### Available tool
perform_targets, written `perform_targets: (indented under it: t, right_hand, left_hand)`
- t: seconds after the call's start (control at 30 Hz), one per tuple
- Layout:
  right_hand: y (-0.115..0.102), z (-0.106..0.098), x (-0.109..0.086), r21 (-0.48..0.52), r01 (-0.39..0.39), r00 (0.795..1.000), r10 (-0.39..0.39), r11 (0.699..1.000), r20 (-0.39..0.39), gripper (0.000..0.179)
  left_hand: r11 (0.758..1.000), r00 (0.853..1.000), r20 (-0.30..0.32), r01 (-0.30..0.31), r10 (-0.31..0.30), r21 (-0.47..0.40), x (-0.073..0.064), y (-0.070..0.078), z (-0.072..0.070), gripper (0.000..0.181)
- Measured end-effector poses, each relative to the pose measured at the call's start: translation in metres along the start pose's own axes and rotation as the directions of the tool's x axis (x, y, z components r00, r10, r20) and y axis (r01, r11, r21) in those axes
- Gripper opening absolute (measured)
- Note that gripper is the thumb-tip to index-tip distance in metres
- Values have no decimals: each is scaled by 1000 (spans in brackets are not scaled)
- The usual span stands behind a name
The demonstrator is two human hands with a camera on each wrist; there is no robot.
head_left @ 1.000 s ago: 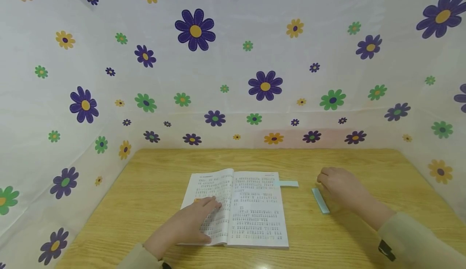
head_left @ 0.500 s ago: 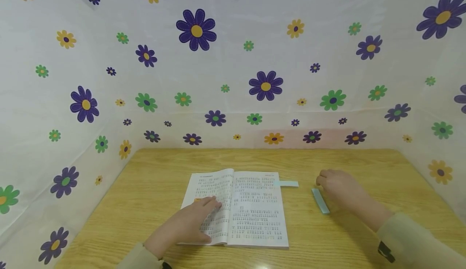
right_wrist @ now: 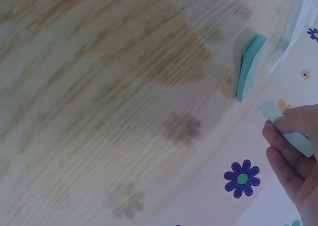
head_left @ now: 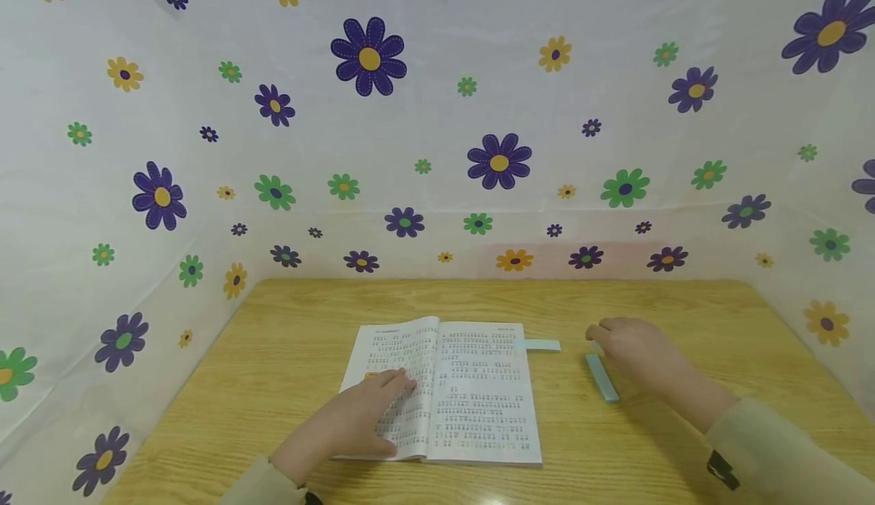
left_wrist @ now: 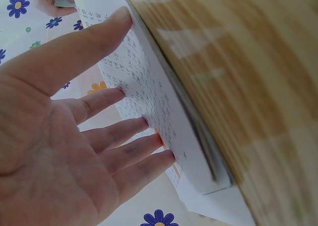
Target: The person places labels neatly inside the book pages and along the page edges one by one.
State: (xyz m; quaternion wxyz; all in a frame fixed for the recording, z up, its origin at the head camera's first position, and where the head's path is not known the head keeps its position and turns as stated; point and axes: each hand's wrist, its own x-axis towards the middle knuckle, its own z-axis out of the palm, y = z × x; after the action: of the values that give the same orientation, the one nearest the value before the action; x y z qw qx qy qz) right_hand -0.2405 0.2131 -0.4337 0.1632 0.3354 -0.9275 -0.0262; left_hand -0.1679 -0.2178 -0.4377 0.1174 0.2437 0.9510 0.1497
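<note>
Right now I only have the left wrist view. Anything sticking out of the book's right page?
Observer: Yes, a pale blue strip juts past the outer edge of the book, near the top.
Operator: Anything else lying nearby?
Observer: A blue-green pad lies on the table, right of the book and apart from it.
Operator: Is the right hand on that pad?
Observer: No. Right wrist view shows the right hand clear of it, pinching a separate strip.

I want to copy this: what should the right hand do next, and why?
Perhaps carry the pale strip to the open book: the right hand pinches it, another strip already juts from the book's right edge, and the left hand rests on the book.
</note>
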Motion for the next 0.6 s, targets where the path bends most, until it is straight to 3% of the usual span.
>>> perform_targets:
  t: [0.6]
  right_hand:
    - [-5,-3,4,34,-33,999,33,999,4,20]
  left_hand:
    - [1000,1000,-9,-2,2,7,0,-1,2,89]
